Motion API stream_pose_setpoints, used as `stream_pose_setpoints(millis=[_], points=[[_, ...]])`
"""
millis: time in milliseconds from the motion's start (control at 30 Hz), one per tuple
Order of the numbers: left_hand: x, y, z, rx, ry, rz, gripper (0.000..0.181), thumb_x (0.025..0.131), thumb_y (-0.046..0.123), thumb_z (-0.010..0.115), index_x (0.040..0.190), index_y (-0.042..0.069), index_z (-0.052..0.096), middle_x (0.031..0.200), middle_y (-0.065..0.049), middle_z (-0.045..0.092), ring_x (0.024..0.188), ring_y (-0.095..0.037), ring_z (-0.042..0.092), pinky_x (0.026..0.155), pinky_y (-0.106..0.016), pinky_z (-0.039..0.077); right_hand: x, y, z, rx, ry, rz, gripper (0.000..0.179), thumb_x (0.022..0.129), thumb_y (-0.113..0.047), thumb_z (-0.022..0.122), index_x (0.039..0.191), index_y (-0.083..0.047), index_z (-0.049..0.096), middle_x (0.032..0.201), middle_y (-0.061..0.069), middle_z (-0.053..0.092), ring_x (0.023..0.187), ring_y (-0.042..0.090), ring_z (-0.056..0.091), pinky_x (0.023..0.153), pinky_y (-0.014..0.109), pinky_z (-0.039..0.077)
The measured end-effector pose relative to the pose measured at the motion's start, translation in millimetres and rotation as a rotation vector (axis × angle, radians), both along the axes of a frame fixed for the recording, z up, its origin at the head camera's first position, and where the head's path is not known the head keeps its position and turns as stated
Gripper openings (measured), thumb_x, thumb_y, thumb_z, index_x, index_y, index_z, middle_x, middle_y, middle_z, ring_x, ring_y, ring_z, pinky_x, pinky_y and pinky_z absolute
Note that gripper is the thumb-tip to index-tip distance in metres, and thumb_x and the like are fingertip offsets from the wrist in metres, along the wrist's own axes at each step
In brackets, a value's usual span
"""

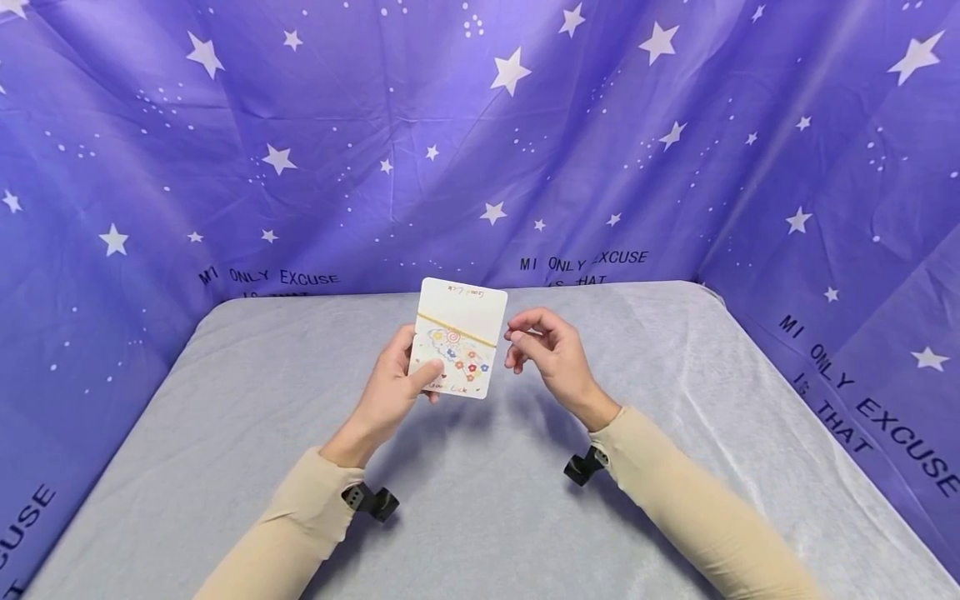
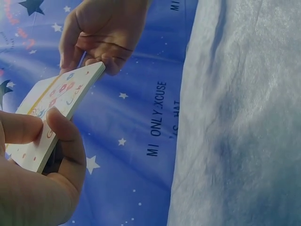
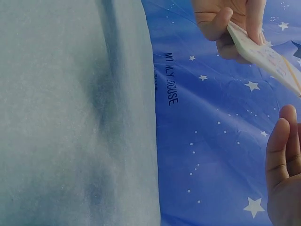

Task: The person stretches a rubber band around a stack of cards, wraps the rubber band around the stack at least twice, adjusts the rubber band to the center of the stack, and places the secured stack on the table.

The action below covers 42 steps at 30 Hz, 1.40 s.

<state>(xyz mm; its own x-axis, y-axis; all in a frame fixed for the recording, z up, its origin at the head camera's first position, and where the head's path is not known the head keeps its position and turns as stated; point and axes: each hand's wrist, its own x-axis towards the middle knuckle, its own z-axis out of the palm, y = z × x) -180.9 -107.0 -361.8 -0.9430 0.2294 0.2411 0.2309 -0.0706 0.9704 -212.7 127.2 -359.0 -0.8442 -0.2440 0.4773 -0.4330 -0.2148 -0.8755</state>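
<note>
A small white notebook (image 1: pixel 459 354) with printed flowers and red lettering at both ends stands tilted up over the table. Across its cover runs a yellow elastic band (image 1: pixel 480 341). My left hand (image 1: pixel 381 396) grips the lower left corner, thumb on the front and fingers behind. The left wrist view shows the notebook's pale edge (image 2: pixel 75 106) and its thickness. Just off the right side of the cover is my right hand (image 1: pixel 553 354), its fingers loosely bent with nothing seen between them. In the right wrist view the right fingers (image 3: pixel 277 141) are apart from the notebook.
A table (image 1: pixel 465 517) covered in grey-blue plush cloth lies below both hands. Purple curtains (image 1: pixel 420 108) with white stars and black lettering hang behind and at the sides. Each beige sleeve carries a small black wrist camera (image 1: pixel 585 465).
</note>
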Motion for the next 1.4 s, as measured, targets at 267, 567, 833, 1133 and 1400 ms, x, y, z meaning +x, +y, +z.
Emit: stream_pose_setpoints(millis=[267,567,833,1133,1400], points=[[-0.8,8.4,-1.5,0.026,-0.015,0.013,0.035,0.091,-0.007,0.053,0.123,0.006,0.046,0.105,-0.022,0.063,0.075,-0.025,0.065,0.051,-0.031,0.053,2.0,-5,-0.2,0.056,-0.021,-0.006,0.017,0.091,0.002,0.059,0.103,0.012,0.054,0.086,0.012,0.059,0.056,0.020,0.060,0.048,0.029,0.050],[-1.8,15.9,-6.3,0.031,-0.059,0.011,0.036,0.091,-0.008,0.054,0.123,0.006,0.047,0.106,-0.021,0.061,0.078,-0.026,0.065,0.055,-0.036,0.057,2.1,-9,-5.9,0.102,-0.075,-0.045,0.014,0.092,-0.003,0.061,0.093,0.009,0.055,0.074,0.011,0.061,0.047,0.018,0.056,0.043,0.026,0.045],[-5.8,13.9,-9.9,-0.108,0.007,0.111,0.026,0.094,0.008,0.059,0.120,0.005,0.054,0.104,-0.019,0.064,0.087,-0.025,0.065,0.071,-0.036,0.057,1.1,-8,-10.1,0.115,-0.094,-0.035,0.014,0.093,-0.003,0.059,0.092,0.010,0.053,0.075,0.012,0.062,0.047,0.016,0.057,0.044,0.027,0.047],[-13.3,6.6,-14.9,-0.025,0.114,0.381,0.022,0.094,0.017,0.062,0.106,0.000,0.067,0.094,-0.015,0.065,0.077,-0.016,0.060,0.069,-0.023,0.049,0.6,-10,-17.5,0.238,-0.109,0.001,0.013,0.093,-0.005,0.060,0.094,0.007,0.055,0.080,0.020,0.064,0.050,0.018,0.057,0.046,0.030,0.051],[-16.0,6.0,-19.1,-0.006,0.010,0.363,0.017,0.090,0.011,0.066,0.098,-0.003,0.070,0.085,-0.014,0.066,0.070,-0.017,0.062,0.062,-0.030,0.057,0.5,-9,-22.0,0.261,-0.137,-0.019,0.012,0.094,-0.004,0.058,0.094,0.008,0.054,0.081,0.023,0.062,0.049,0.018,0.056,0.046,0.030,0.053]])
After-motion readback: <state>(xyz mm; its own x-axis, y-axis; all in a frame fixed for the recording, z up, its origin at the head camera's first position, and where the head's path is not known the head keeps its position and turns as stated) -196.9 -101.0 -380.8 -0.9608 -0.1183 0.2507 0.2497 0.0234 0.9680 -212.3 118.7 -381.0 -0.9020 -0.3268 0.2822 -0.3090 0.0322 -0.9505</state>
